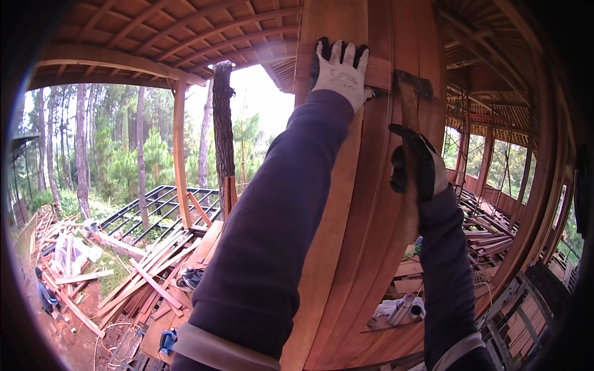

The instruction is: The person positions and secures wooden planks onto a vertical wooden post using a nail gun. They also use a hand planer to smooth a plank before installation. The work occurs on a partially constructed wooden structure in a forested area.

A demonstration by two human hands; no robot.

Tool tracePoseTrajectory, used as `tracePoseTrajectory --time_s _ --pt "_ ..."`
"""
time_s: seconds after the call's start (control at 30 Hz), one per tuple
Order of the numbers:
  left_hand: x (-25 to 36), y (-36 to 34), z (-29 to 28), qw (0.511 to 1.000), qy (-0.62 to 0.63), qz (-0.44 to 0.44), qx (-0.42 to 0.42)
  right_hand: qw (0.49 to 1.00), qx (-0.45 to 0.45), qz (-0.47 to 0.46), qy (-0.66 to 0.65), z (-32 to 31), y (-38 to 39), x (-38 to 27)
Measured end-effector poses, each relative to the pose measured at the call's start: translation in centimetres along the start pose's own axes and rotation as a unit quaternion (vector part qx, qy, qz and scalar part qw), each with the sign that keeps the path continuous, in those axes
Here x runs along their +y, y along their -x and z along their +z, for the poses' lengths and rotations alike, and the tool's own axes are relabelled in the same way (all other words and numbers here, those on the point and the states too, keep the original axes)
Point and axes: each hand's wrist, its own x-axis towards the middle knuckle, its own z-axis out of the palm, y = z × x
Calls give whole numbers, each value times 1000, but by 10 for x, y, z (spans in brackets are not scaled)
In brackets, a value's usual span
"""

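Observation:
My left hand (341, 77), in a white glove with dark fingertips, lies with its fingers spread against the upper part of a tall reddish-brown plank panel (334, 260). Beneath its palm a short crosswise piece of wood (378, 73) shows to the right, partly hidden by the hand. To the right and lower, my right hand (424, 164), gloved in black and white, is closed around the wooden handle of a hatchet (413, 85). The hatchet's dark metal head points up, in front of the panel's right side. Whether the head touches the wood I cannot tell.
Loose planks (148, 278) lie piled on the ground at left, near a black metal frame (164, 207). A blue power tool (167, 341) sits low at left. Bottles (402, 309) stand behind the panel at lower right. Another person (48, 290) is at far left.

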Motion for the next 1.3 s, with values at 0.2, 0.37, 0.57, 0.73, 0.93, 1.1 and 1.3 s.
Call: tracePoseTrajectory --time_s 0.2,0.37,0.57,0.73,0.93,1.1,1.3 --pt "1 1 -5 1000 -11 2 -9 996 -24 -54 73 2 13 1" --pt "2 0 -12 1000 -3 -2 -23 996 55 -33 -59 -12 57 24" --pt "6 1 -15 999 -10 -11 -34 997 61 -22 -52 -56 189 99" --pt "10 10 -20 998 -47 -9 -47 985 117 126 12 -75 288 154" --pt "-2 46 -34 997 11 -17 -73 851 115 -173 483 -89 236 114" --pt "-4 54 -30 997 36 -23 -72 779 99 -356 507 -42 89 40" --pt "-1 55 -21 998 6 -22 -51 745 148 -360 542 -2 1 8"
